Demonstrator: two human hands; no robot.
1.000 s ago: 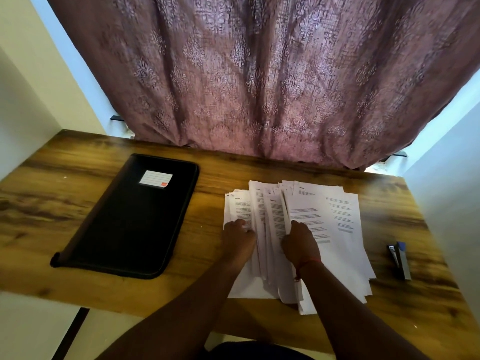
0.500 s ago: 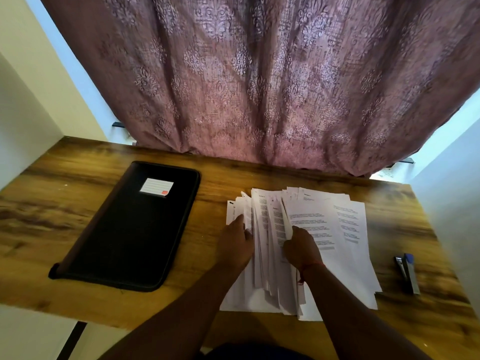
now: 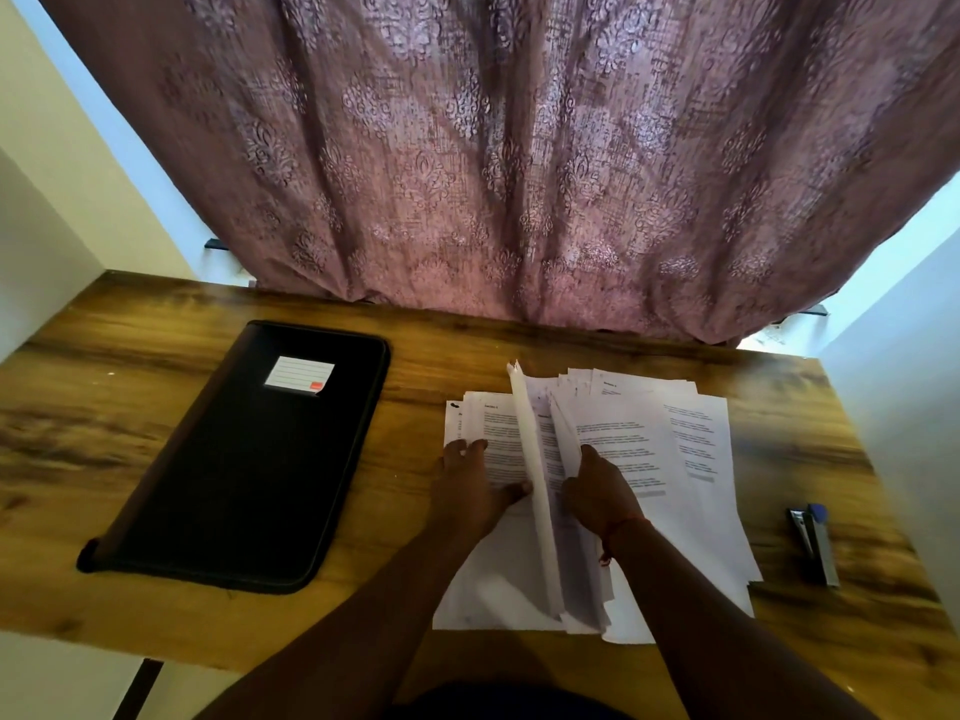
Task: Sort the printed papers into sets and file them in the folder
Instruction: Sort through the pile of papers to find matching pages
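Since half a second ago I see one sheet [image 3: 530,459] lifted on edge. Left hand [image 3: 475,491] lies flat on the papers [image 3: 675,459]; right hand [image 3: 597,491] curls round a sheaf, fingertips hidden.

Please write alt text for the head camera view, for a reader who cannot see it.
A person's two hands part a spread pile of printed papers on a wooden table: the left hand presses flat on the left sheets, the right hand lifts some pages on edge. A closed black folder lies left, a stapler right.
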